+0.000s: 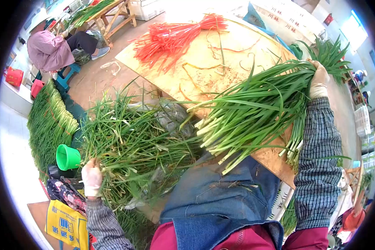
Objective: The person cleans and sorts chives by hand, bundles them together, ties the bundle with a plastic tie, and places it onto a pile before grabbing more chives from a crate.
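Greens (258, 100) seem mid-gathering, right hand (319, 78) clenched round them, left hand (91, 177) curled at the pile (133, 137), contents unclear; the next move likely wants a steady grip.

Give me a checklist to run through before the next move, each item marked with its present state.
1. Right hand gripping the bunch of green stalks: ok.
2. Pale stalk ends level with each other: not ok, they fan out unevenly.
3. Left hand free of stalks: cannot tell, its fingers are at the edge of the loose pile.
4. Red strips lying on the wooden table: ok.
5. Tabletop free of debris: not ok, bits are scattered across it.
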Tool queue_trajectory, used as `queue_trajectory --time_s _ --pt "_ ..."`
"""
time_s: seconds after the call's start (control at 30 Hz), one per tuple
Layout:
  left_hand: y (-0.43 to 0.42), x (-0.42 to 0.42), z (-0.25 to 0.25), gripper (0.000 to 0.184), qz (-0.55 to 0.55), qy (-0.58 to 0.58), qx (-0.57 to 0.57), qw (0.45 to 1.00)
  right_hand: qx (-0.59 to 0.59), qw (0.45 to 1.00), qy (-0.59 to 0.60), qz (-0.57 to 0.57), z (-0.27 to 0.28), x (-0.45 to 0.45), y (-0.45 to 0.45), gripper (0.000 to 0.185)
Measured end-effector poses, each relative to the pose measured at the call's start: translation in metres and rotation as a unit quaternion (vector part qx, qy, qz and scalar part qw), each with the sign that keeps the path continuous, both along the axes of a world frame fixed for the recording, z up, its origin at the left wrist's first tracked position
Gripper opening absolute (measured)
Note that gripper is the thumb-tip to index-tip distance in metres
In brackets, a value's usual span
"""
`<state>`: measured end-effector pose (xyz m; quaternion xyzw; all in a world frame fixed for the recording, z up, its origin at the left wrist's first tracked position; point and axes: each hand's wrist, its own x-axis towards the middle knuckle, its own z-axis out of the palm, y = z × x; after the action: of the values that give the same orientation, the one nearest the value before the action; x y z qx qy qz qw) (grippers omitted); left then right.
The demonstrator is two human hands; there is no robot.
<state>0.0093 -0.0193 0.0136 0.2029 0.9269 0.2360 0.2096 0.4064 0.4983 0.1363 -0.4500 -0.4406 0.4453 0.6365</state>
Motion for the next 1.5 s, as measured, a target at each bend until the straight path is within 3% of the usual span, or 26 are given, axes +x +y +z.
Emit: queue_trajectory --time_s 0.07,0.1,0.13,0.23,0.27,0.37,0.4,0.43,0.5,0.53,0.6,0.63,0.73,0.77,0.8,0.9,0.97,1.0,1.03,1.1,1.13,1.27,1.4,1.43,1.47,1.5 --pt "-0.012 -0.014 -0.033 0.052 -0.088 0.253 -0.242 0.933 0.021 1.000 0.011 0.016 0.002 0.002 0.005 0.011" --pt "0.012 0.001 -0.019 0.069 -0.105 0.245 -0.200 0.943 0.032 0.999 0.015 0.023 0.003 0.003 0.007 0.012" --pt "0.036 0.015 -0.012 0.066 -0.195 0.292 -0.024 0.936 0.025 0.999 0.017 0.044 0.008 0.000 0.002 0.013" --pt "0.131 0.070 0.036 0.063 -0.321 0.160 0.276 0.892 0.042 0.997 -0.035 0.055 0.041 -0.024 -0.048 0.016" --pt "0.157 0.081 0.049 0.065 -0.340 0.104 0.326 0.876 0.064 0.997 0.020 0.032 0.048 -0.038 -0.062 0.014" --pt "0.227 0.111 0.093 0.066 -0.394 -0.055 0.472 0.787 0.090 0.984 0.019 0.150 0.071 -0.041 -0.095 0.019" --pt "0.249 0.119 0.101 0.067 -0.398 -0.167 0.509 0.745 0.105 0.971 0.032 0.214 0.076 -0.043 -0.106 0.020" --pt "0.269 0.127 0.108 0.069 -0.397 -0.275 0.537 0.692 0.119 0.952 0.046 0.278 0.082 -0.047 -0.120 0.021" --pt "0.314 0.142 0.104 0.073 -0.428 -0.353 0.575 0.601 0.177 0.891 0.051 0.415 0.090 -0.057 -0.139 0.024" --pt "0.316 0.151 0.110 0.072 -0.440 -0.455 0.516 0.577 0.199 0.852 0.054 0.482 0.094 -0.062 -0.148 0.025" --pt "0.311 0.160 0.110 0.073 -0.450 -0.532 0.464 0.546 0.238 0.809 0.045 0.536 0.097 -0.074 -0.152 0.027" --pt "0.300 0.160 0.106 0.074 -0.445 -0.559 0.452 0.534 0.266 0.833 0.018 0.484 0.093 -0.078 -0.149 0.028" --pt "0.251 0.145 0.075 0.076 -0.398 -0.641 0.418 0.506 0.070 0.982 -0.060 0.168 0.090 -0.104 -0.145 0.032" --pt "0.232 0.138 0.062 0.077 -0.374 -0.669 0.407 0.496 0.030 0.960 -0.023 0.277 0.074 -0.086 -0.102 0.032" --pt "0.212 0.131 0.047 0.078 -0.347 -0.697 0.398 0.486 0.029 0.975 -0.023 0.220 0.061 -0.091 -0.089 0.019" --pt "0.160 0.119 0.002 0.082 -0.261 -0.764 0.370 0.459 -0.016 0.983 0.000 0.184 0.016 -0.079 -0.059 0.012" --pt "0.142 0.122 -0.024 0.085 -0.209 -0.771 0.361 0.482 -0.040 0.993 0.029 0.111 -0.013 -0.075 -0.039 0.013" --pt "0.141 0.129 -0.027 0.079 -0.151 -0.742 0.353 0.550 -0.030 0.998 0.005 0.056 -0.022 -0.077 -0.035 0.017" --pt "0.140 0.128 -0.028 0.066 -0.182 -0.737 0.358 0.544 -0.033 0.998 0.015 0.044 -0.027 -0.076 -0.032 0.015" --pt "0.139 0.121 -0.020 0.045 -0.142 -0.709 0.236 0.649 -0.038 0.999 0.033 0.016 -0.033 -0.072 -0.029 0.012" --pt "0.141 0.130 -0.009 0.025 -0.044 -0.702 0.250 0.666 -0.033 0.999 0.031 0.010 -0.036 -0.072 -0.028 0.012" --pt "0.121 0.110 -0.002 0.021 -0.040 -0.584 0.325 0.742 -0.012 1.000 0.028 -0.006 -0.043 -0.059 -0.014 0.011" --pt "0.058 0.056 -0.008 0.020 0.107 -0.229 0.305 0.918 -0.029 0.998 0.048 -0.005 -0.044 -0.037 -0.002 0.011" --pt "0.028 0.019 -0.051 0.020 0.031 -0.039 0.212 0.976 -0.020 0.999 0.038 -0.009 -0.041 -0.037 -0.004 0.012" --pt "0.030 0.019 -0.057 0.020 -0.073 0.148 0.176 0.971 -0.020 0.999 0.033 -0.014 -0.039 -0.039 -0.007 0.012" --pt "0.036 0.019 -0.058 0.021 -0.174 0.329 0.131 0.919 -0.019 0.999 0.029 -0.019 -0.035 -0.042 -0.010 0.011"
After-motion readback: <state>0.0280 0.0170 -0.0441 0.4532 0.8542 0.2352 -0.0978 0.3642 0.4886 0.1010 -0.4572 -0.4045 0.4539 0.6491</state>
